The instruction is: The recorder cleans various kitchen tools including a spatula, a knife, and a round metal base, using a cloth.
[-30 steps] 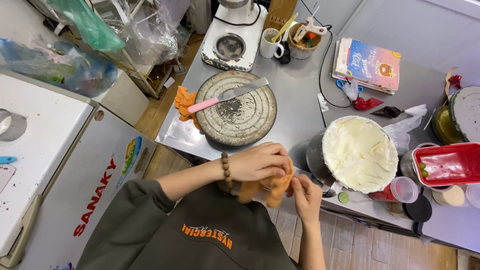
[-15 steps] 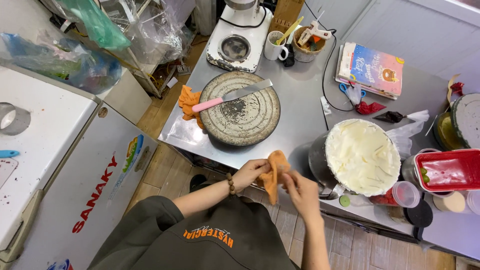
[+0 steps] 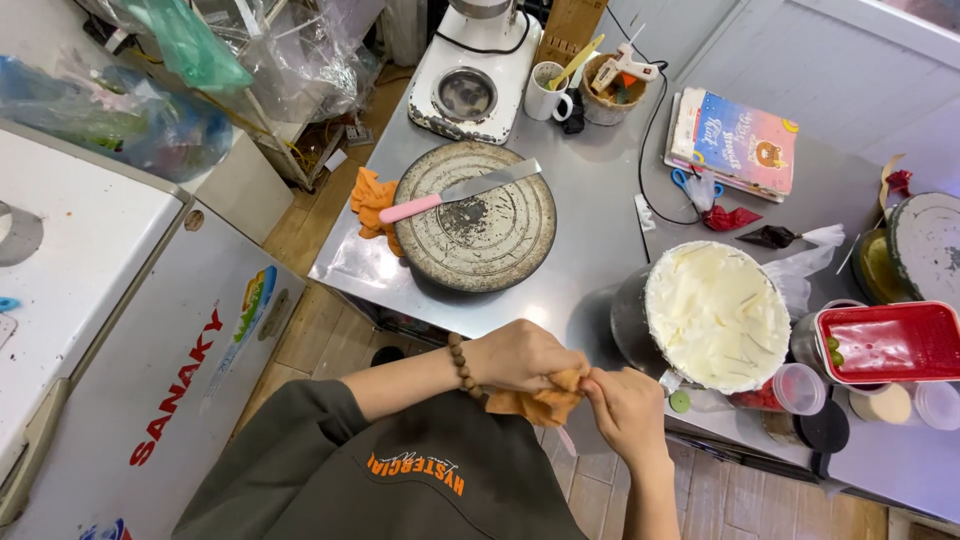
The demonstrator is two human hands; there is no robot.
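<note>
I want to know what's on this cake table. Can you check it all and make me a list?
Surface: steel table, partly bare.
Job's things: orange cloth, held between both hands.
Clutter: turntable with spatula, white cake, mixer, mug, books, red box.
Hands: left hand and right hand grip the cloth.
Cables: black cord beside books.
Surroundings: white freezer, plastic bags.

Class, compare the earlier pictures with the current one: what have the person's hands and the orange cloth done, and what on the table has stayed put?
Both hands, left hand and right hand, keep gripping the orange cloth; it was raised upright, and is now bunched low between them again. The spatula on the turntable and the frosted cake have not moved.
</note>
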